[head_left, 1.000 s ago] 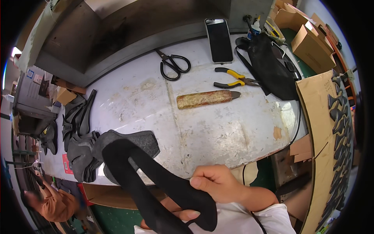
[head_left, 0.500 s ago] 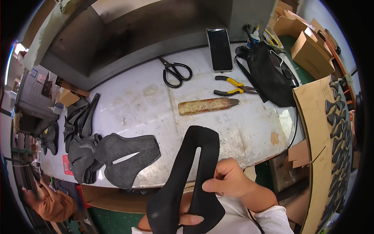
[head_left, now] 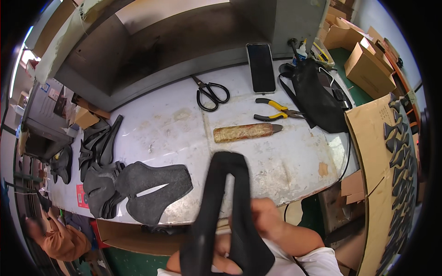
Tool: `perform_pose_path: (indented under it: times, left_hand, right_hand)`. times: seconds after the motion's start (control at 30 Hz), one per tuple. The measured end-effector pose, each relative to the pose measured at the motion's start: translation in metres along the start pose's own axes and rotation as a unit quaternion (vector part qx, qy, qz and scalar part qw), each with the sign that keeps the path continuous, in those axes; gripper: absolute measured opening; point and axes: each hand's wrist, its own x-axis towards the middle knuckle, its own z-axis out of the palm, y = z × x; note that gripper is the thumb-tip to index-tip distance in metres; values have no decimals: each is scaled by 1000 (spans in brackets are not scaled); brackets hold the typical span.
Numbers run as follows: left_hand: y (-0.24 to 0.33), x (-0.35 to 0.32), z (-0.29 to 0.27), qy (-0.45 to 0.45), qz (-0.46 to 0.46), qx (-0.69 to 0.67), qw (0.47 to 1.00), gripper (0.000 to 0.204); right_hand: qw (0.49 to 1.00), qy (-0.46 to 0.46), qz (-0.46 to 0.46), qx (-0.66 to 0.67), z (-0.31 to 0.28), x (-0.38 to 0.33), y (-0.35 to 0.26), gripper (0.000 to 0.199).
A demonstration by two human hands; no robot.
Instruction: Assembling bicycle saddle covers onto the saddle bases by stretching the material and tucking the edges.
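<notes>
A black bicycle saddle cover point(head_left: 208, 221) with a long central slot is held up near the table's front edge, its narrow end pointing away from me. Underneath its wide end is my left hand point(head_left: 224, 258), closed on it; a finger shows through the slot and the rest is hidden. At the cover's right edge my right hand point(head_left: 268, 218) is curled against it, somewhat blurred, fingertips partly hidden. Left of the cover lies a dark grey saddle-shaped piece point(head_left: 159, 181) with a slot, against a stack of similar grey pieces point(head_left: 101, 191).
Beyond the cover lie a tape-wrapped knife point(head_left: 244, 132), yellow-black pliers point(head_left: 278, 110), black scissors point(head_left: 212, 95) and a phone point(head_left: 261, 68). A black bag point(head_left: 317, 96) sits at the back right. Cardboard point(head_left: 368, 152) with dark parts stands right; another person point(head_left: 66, 241) is at far left.
The cover has turned slightly and its narrow end has shifted a little left. My right hand has moved slightly up along its edge. The whole view has shifted slightly.
</notes>
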Motion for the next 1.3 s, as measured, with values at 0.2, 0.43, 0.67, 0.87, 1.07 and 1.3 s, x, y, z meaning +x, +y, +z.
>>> perform_pose_path:
  times: [0.2, 0.43, 0.67, 0.87, 1.07, 1.3]
  left_hand:
    - [8, 6, -7, 175, 55, 114, 976, 44]
    - [10, 30, -10, 431, 130, 164, 878, 58]
    - [-22, 48, -14, 370, 263, -164, 876, 77]
    - [-35, 37, -29, 283, 220, -230, 905, 89]
    - [-15, 27, -45, 410, 301, 121, 853, 87]
    - [-8, 20, -22, 381, 285, 94, 874, 97]
  right_hand:
    - [994, 34, -28, -102, 3, -8, 2, 58]
    - [782, 40, -244, -572, -1, 10, -6, 14]
    - [741, 53, -334, -580, 3, 17, 16, 15]
    - [779, 66, -260, -566, 10, 13, 19, 13]
    - [984, 113, 97, -99, 8, -1, 22, 30]
    - [967, 77, 236, 48, 18, 5, 4, 26]
